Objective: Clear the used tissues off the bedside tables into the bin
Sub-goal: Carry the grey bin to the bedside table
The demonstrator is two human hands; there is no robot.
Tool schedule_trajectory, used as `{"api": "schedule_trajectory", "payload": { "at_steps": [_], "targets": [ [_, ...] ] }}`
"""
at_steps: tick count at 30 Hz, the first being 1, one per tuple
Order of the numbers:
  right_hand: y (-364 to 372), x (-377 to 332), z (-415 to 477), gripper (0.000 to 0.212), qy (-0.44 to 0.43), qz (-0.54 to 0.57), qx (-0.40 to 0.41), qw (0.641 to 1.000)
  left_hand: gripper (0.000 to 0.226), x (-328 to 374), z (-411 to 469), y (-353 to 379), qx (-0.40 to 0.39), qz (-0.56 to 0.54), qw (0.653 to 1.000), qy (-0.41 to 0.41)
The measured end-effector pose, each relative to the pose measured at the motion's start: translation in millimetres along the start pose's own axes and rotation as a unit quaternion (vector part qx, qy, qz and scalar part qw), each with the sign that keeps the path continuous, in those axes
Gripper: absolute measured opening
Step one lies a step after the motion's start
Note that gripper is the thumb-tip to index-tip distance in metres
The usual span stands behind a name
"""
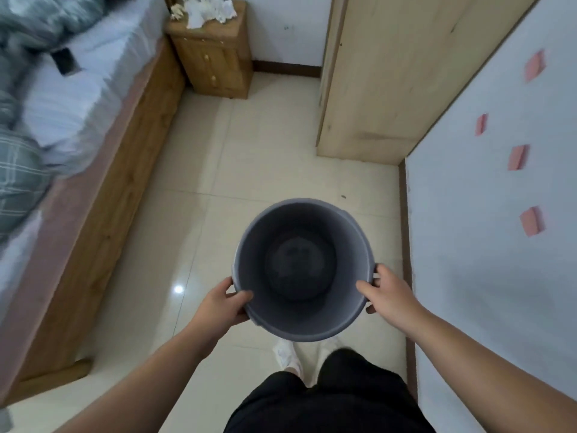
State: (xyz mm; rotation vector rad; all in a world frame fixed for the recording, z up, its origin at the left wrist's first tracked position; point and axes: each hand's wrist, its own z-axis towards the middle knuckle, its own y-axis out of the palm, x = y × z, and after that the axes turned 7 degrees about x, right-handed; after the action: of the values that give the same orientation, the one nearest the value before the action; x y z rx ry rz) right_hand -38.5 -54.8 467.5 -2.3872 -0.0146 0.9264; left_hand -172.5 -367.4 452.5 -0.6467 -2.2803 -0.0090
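Tiled bedroom floor point(249, 170), bed point(78, 145) left of the grey bin point(304, 320). Left hand point(223, 303) and right hand point(385, 292) each grip its rim on opposite sides. Crumpled tissues point(207, 9) sit on the bedside table point(215, 54), well beyond the bin.

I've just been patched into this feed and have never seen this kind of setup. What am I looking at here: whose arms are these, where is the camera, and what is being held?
There is no machine here. A person wears one wide-angle camera on the head, so you look down along their bare arms to the floor. The left hand and the right hand each grip the rim of a grey bin, carried in front of the body. The bin looks empty. On the left is a bed with a dark phone lying on it. Ahead, in the corner, stands a wooden bedside table with crumpled white tissues piled on top. A pale wooden wardrobe stands on the right. No tissue has been picked up yet.
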Motion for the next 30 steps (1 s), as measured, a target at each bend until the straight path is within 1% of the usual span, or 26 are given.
{"api": "schedule_trajectory", "payload": {
  "at_steps": [5,9,12,15,19,23,30],
  "targets": [
    [20,-61,50,0.026,-0.042,-0.041,-0.045,0.997,0.029,9,14,-42,0.038,-0.062,0.997,-0.018],
    [39,-105,101,0.022,-0.055,-0.059,-0.084,0.993,0.029,25,39,-63,0.070,-0.095,0.992,-0.043],
    [46,-141,150,0.020,-0.062,-0.063,-0.109,0.990,0.031,51,71,-72,0.096,-0.109,0.988,-0.057],
    [43,-183,201,0.021,-0.069,-0.063,-0.127,0.987,0.032,94,111,-80,0.114,-0.121,0.984,-0.068],
    [29,-244,260,0.021,-0.077,-0.069,-0.127,0.986,0.033,162,156,-91,0.105,-0.142,0.982,-0.061],
    [20,-307,311,0.016,-0.096,-0.077,-0.119,0.985,0.028,221,198,-108,0.105,-0.152,0.982,-0.040],
    [50,-408,393,0.015,-0.106,-0.083,-0.104,0.985,0.028,285,296,-168,0.106,-0.169,0.979,-0.033]
  ]
}}
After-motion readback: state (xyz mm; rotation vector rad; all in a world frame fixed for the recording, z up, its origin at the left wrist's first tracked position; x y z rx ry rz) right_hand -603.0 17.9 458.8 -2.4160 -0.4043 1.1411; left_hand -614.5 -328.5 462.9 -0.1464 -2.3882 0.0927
